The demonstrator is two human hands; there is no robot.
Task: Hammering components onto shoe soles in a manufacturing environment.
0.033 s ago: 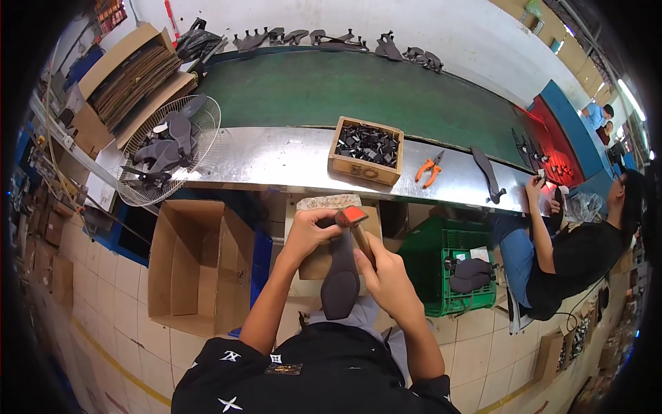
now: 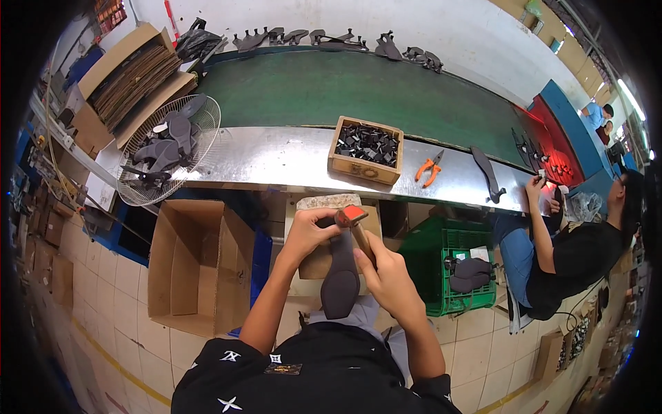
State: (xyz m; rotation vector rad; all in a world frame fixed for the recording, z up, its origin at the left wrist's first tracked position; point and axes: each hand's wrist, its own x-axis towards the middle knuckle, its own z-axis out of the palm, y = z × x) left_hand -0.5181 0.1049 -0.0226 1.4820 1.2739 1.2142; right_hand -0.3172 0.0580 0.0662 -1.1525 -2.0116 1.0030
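A dark grey shoe sole (image 2: 340, 279) points toward me, its wide toe end nearest my body. My left hand (image 2: 308, 231) is closed on its far, heel end with thumb and fingers. In my right hand (image 2: 387, 272) I grip the wooden handle of a hammer (image 2: 353, 214). The red-orange hammer head sits over the sole's heel end, right beside my left fingertips, and hides that part. Beneath lies a work block (image 2: 372, 224) with a pale, worn slab (image 2: 327, 201) at its far side.
On the metal ledge stand a wooden box (image 2: 362, 169) of small black pieces, orange-handled pliers (image 2: 429, 172) and another sole (image 2: 486, 172). A wire basket (image 2: 219, 124) of soles is left. A cardboard box (image 2: 234, 276) and green crate (image 2: 469, 305) flank me. A co-worker (image 2: 579, 241) sits right.
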